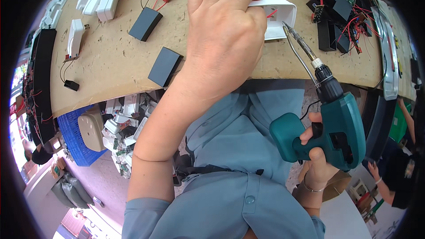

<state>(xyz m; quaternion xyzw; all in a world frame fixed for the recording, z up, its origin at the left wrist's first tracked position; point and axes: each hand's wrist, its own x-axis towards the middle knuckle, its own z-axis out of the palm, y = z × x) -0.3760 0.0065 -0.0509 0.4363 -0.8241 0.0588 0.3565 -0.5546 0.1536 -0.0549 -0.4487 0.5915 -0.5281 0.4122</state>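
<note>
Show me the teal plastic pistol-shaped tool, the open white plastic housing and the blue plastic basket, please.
Teal plastic pistol-shaped tool (344, 117), head view: on its main body.
Open white plastic housing (288, 13), head view: on its inner wall.
Blue plastic basket (71, 130), head view: on its wall.

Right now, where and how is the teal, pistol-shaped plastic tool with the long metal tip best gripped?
Grip the tool by its narrow handle, probably from the person's side, as the right hand does: the handle sits between a wide base and thick body, and the long metal tip points away from that side.
</note>
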